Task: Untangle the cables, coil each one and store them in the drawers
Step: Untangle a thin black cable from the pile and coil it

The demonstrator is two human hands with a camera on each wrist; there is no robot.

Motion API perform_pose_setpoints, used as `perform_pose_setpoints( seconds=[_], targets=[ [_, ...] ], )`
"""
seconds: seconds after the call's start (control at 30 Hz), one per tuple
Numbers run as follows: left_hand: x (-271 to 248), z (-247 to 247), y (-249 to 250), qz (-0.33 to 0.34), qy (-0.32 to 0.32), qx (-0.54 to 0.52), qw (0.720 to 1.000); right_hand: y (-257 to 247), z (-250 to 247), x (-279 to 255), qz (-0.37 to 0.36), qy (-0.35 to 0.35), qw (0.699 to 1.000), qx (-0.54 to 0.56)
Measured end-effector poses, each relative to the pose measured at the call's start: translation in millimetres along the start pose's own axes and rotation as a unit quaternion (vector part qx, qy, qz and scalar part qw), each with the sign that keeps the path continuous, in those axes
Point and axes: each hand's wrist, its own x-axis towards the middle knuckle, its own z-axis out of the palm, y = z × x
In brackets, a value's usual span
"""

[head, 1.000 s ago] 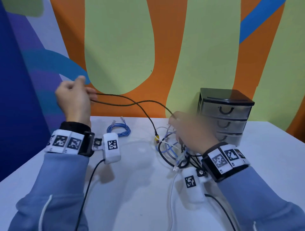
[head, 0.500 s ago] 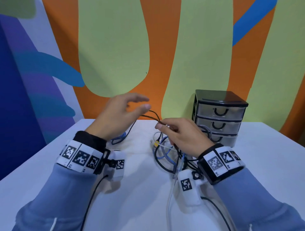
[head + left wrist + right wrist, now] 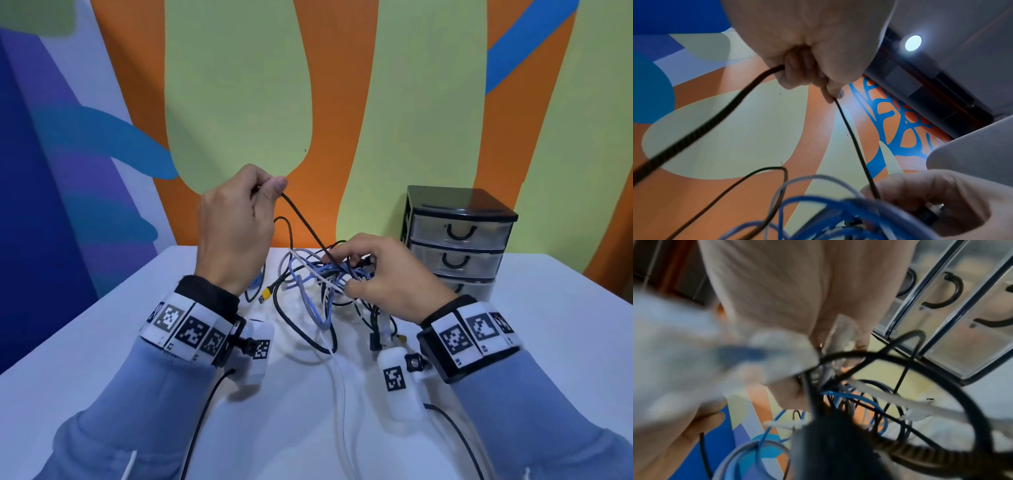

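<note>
The right hand (image 3: 789, 293) grips tangled black, blue and white cables (image 3: 859, 399) beside the clear drawers (image 3: 953, 331).

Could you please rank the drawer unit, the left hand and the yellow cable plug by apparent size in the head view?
1. Drawer unit, largest.
2. Left hand, though it is nearer the camera, so its true rank is unsure.
3. Yellow cable plug, clearly smallest.

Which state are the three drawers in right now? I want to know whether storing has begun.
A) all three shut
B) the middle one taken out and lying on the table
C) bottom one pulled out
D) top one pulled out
A: on the drawer unit every visible front sits flush, while both hands work on the cable tangle.
</note>
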Motion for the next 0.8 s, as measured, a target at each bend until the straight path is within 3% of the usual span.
perform_pose_setpoints(
  seconds=[0.2,0.33,0.43,0.63,0.8],
  targets=[
    [-1,1,7,-0.009,0.075,-0.036,0.996,7,-9,2,0.019,0.039,0.999,0.000],
    [5,-4,-3,-0.071,0.071,-0.017,0.995,16,-14,3,0.044,0.103,0.991,0.072],
    [5,-3,-6,-0.089,-0.001,0.012,0.996,23,-12,5,0.058,0.165,0.984,0.039],
    [-2,-1,14,0.026,-0.141,0.047,0.989,21,-12,3,0.042,0.192,0.979,-0.058],
    [-14,8,27,0.095,-0.293,0.146,0.940,18,-10,2,0.032,0.167,0.980,-0.101]
  ],
)
